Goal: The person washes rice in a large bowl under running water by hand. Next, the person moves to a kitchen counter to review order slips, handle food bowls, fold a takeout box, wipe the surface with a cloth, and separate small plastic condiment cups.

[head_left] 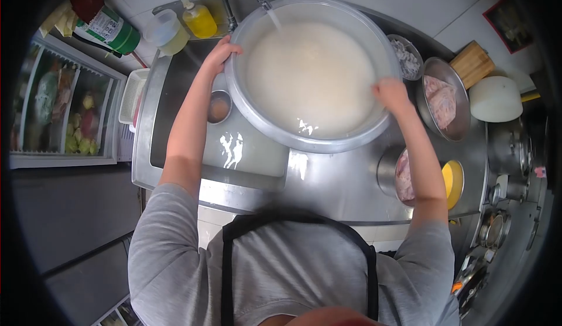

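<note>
A: Left hand (222,55) grasping the basin (328,146) rim; right hand (391,96) clenched at the opposite rim, can't tell if on metal
B: Basin position, step?
A: Between both hands, tap (265,3) running into cloudy water (310,74); looks like filling or rinsing. Next move likely calls for steady rim support
B: Labels?
A: Green container (124,38) left of left hand, print unreadable

Grey short-sleeved shirt (298,261), 2 black straps (227,267)

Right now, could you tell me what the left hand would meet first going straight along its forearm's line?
Probably the faucet, just ahead of the left hand, though depth is hard to judge.
</note>
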### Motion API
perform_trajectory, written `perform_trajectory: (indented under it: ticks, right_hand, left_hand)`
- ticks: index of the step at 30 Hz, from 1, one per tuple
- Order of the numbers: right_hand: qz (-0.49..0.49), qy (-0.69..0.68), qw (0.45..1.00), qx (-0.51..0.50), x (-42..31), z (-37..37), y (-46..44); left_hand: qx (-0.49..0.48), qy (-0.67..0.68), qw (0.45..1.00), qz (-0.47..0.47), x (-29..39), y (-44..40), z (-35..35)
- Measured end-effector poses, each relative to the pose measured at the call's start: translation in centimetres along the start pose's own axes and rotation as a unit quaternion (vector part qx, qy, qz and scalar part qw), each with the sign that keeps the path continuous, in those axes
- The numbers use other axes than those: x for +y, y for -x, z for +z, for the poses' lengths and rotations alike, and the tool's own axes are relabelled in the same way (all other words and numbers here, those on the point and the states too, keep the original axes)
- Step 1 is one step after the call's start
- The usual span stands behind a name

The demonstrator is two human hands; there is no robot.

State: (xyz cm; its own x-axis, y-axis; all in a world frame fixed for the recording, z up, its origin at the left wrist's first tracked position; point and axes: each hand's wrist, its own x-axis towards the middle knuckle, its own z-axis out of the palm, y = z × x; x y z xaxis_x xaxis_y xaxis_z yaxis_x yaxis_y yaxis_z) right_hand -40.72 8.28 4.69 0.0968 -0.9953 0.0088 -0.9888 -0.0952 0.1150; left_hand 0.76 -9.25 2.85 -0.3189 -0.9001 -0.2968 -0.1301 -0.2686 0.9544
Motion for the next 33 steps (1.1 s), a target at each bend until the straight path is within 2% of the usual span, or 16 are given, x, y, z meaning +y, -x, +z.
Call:
perform_trajectory:
  ticks: [2,4,5,6,8,11,14,15,17,19,22,25,29,31,32,33]
  right_hand:
    - [0.020,0.045,0.996,0.069,1.0,1.4,-5.2]
    - [0.025,-0.027,0.994,0.101,0.4,4.1,-11.2]
    - [0.002,-0.113,0.988,0.101,-1.3,4.6,-13.9]
    - [-0.020,-0.198,0.975,0.099,-3.9,4.9,-16.4]
    - [-0.010,-0.457,0.886,0.076,-9.4,7.6,-21.0]
    - [0.050,-0.826,0.529,-0.188,-15.9,4.9,-22.9]
    - [0.093,-0.849,0.513,-0.082,-17.7,5.3,-25.7]
    - [0.093,-0.850,0.511,-0.081,-18.4,4.6,-26.0]
    - [0.126,-0.478,0.867,0.063,-19.9,3.1,-26.3]
    - [-0.140,-0.292,0.945,0.031,-22.1,1.6,-24.5]
    - [-0.297,-0.477,0.796,-0.224,-24.7,1.7,-18.7]
    - [-0.428,-0.251,0.774,-0.393,-22.4,-0.3,-9.0]
    - [-0.339,-0.033,0.788,-0.513,-13.8,0.5,-3.5]
    - [-0.270,0.001,0.840,-0.470,-9.0,0.2,-3.0]
    - [-0.242,-0.019,0.874,-0.422,-7.0,-0.4,-3.0]
    - [-0.242,-0.016,0.874,-0.421,-5.7,-1.2,-2.5]
  left_hand:
    - [0.033,0.002,0.999,-0.007,0.8,-0.4,0.5]
    - [0.126,-0.384,0.912,0.074,1.7,-0.7,0.6]
    - [0.180,-0.441,0.862,0.175,0.7,-1.2,0.6]
    - [0.184,-0.443,0.860,0.174,1.2,-0.8,0.9]
    - [0.244,-0.482,0.821,0.185,2.3,1.0,1.8]
    - [0.263,-0.432,0.835,0.215,0.8,3.2,1.3]
    - [0.257,-0.310,0.899,0.171,-0.9,6.6,0.7]
    - [0.256,-0.312,0.899,0.172,-1.5,7.4,0.5]
    - [0.272,-0.266,0.909,0.168,-2.8,8.6,0.5]
    - [0.282,-0.248,0.911,0.173,-2.7,9.3,1.0]
    - [0.311,-0.253,0.884,0.241,-2.0,8.9,2.1]
    - [0.318,-0.274,0.846,0.330,-0.1,6.5,3.9]
    - [0.200,-0.320,0.895,0.238,-0.2,-1.6,6.4]
    - [0.123,-0.141,0.978,0.091,-2.8,-10.5,6.1]
    - [0.125,-0.138,0.978,0.094,-4.3,-14.0,6.1]
    - [0.082,0.074,0.991,0.075,-5.6,-16.9,6.3]
